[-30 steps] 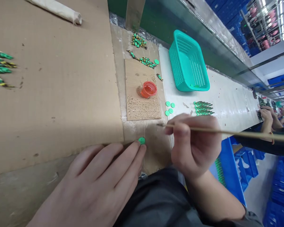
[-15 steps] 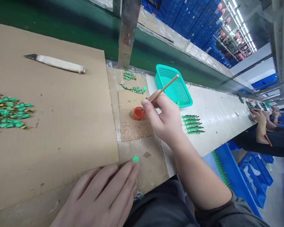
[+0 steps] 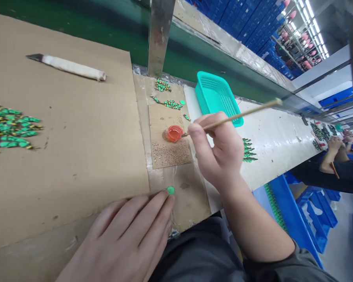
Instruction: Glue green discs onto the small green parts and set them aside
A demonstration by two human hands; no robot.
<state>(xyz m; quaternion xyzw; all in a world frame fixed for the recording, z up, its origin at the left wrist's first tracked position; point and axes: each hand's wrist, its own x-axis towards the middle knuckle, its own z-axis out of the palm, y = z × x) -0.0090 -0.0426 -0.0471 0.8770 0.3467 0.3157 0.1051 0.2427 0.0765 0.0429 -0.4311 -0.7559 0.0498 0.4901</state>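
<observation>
My right hand (image 3: 220,150) is closed in a pinch around a thin wooden stick (image 3: 244,115). The stick leans low to the right, its dark tip beside the right rim of a small red cup (image 3: 174,133). The cup stands on a piece of cardboard (image 3: 172,154) covered with brown specks. At the fingertips of my left hand (image 3: 129,231) is a round green disc (image 3: 171,190); those fingers are pressed together and the thumb is hidden. Small green, black and yellow pieces (image 3: 172,104) lie behind the cup, with another green disc (image 3: 182,102) near them.
A turquoise basket (image 3: 219,92) stands behind my right hand. Rows of green pointed pieces (image 3: 248,150) lie right of it. On the left cardboard (image 3: 85,156) rest a white-wrapped knife (image 3: 73,68) and a green-yellow cluster (image 3: 8,125). A metal post (image 3: 159,39) rises behind. Another person's hands (image 3: 335,143) are far right.
My right hand has shifted right and the stick has swung flatter, its tip moving from inside the red cup to its right rim. My left hand stays by the green disc.
</observation>
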